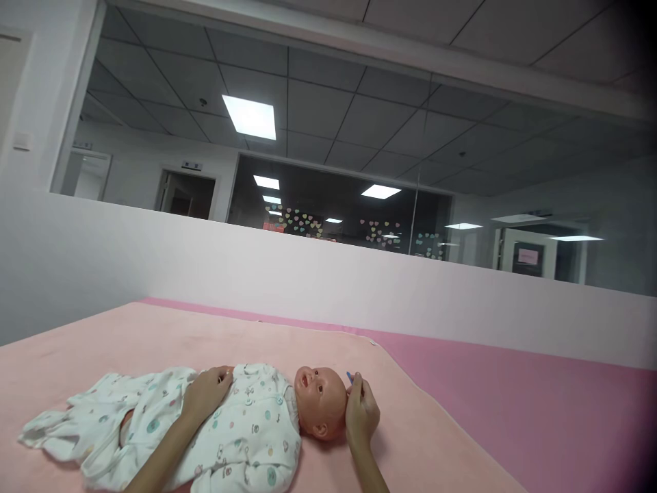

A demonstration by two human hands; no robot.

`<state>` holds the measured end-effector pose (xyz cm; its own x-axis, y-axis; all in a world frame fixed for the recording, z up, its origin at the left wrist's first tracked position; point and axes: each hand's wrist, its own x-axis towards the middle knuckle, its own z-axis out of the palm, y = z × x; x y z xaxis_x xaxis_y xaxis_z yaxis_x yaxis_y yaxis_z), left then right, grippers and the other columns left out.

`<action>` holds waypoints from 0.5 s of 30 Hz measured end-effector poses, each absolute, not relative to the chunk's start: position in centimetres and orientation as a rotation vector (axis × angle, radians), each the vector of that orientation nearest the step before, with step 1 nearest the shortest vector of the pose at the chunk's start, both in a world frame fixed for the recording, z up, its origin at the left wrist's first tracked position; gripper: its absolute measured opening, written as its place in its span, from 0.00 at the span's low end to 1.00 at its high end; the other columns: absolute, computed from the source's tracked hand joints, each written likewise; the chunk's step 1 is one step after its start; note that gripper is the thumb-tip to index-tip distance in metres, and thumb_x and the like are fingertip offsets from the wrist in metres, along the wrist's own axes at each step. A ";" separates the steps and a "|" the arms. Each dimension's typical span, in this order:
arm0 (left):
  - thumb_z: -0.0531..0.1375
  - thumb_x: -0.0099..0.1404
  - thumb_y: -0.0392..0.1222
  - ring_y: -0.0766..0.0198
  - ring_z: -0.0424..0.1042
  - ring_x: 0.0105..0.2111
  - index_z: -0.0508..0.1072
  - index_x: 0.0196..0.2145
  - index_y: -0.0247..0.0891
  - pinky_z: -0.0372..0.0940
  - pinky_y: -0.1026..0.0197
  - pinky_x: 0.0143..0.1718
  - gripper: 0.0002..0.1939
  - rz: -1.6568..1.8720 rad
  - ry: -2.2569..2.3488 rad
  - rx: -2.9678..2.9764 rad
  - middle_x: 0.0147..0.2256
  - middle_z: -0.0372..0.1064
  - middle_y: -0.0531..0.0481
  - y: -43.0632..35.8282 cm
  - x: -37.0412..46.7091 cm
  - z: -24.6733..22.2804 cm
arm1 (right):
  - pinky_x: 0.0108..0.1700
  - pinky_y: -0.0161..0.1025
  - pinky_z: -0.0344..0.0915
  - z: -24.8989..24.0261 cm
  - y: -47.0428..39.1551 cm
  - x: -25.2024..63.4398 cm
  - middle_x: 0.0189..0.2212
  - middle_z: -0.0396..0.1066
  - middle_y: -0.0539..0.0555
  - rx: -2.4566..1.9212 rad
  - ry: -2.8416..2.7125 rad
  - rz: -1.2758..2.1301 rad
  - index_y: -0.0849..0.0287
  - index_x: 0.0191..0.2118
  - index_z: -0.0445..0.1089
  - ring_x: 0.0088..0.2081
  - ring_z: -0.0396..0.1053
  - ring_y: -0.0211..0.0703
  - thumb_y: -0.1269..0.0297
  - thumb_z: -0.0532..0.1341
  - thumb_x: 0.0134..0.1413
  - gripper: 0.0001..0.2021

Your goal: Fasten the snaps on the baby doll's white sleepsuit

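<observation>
A baby doll [321,400] lies on its back, its bare head to the right. It wears a white long-sleeved outfit [256,428] with small coloured prints and snap buttons. Across the doll's middle rests my left hand [208,394], its fingers curled over what appears to be the doll's hand [227,370]. My right hand [363,411] is closed beside the top of the doll's head. A thin blue tip [350,376] sticks out from its fingers; the rest of that item is hidden.
Under the doll spreads a peach blanket [195,335] over a pink surface [462,383]. A low white wall [308,281] runs along the far side, with a large window [328,137] above it. Through the glass show ceiling lights, doors and heart-shaped stickers.
</observation>
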<state>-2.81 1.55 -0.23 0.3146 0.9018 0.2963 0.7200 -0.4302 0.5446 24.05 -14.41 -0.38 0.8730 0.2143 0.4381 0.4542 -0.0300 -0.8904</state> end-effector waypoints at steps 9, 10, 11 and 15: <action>0.45 0.60 0.48 0.55 0.69 0.35 0.73 0.32 0.45 0.53 0.63 0.27 0.18 0.837 1.452 2.270 0.30 0.72 0.50 1.0 -2.8 0.1 | 0.27 0.33 0.54 0.3 -14.4 23.7 0.27 0.71 0.52 -1.601 -0.418 -0.292 0.56 0.26 0.64 0.27 0.64 0.40 0.43 0.50 0.47 0.20; 0.45 0.60 0.48 0.56 0.68 0.34 0.73 0.30 0.44 0.52 0.63 0.26 0.18 0.843 1.457 2.295 0.30 0.72 0.49 0.9 -2.9 0.1 | 0.27 0.33 0.55 0.6 -14.5 23.5 0.27 0.71 0.52 -1.585 -0.420 -0.290 0.57 0.26 0.63 0.27 0.64 0.40 0.43 0.50 0.47 0.20; 0.44 0.61 0.48 0.56 0.68 0.32 0.72 0.28 0.42 0.51 0.63 0.25 0.18 0.855 1.470 2.327 0.28 0.72 0.49 0.8 -2.9 0.2 | 0.28 0.33 0.55 0.9 -14.5 23.2 0.26 0.70 0.52 -1.562 -0.430 -0.286 0.57 0.26 0.63 0.27 0.64 0.39 0.43 0.51 0.47 0.20; 0.43 0.63 0.49 0.61 0.66 0.26 0.68 0.23 0.40 0.47 0.64 0.23 0.20 0.994 1.549 2.458 0.23 0.69 0.49 -0.5 -2.8 1.2 | 0.30 0.32 0.58 1.9 -14.9 21.6 0.25 0.69 0.52 -1.432 -0.517 -0.292 0.59 0.28 0.62 0.27 0.65 0.38 0.45 0.52 0.47 0.19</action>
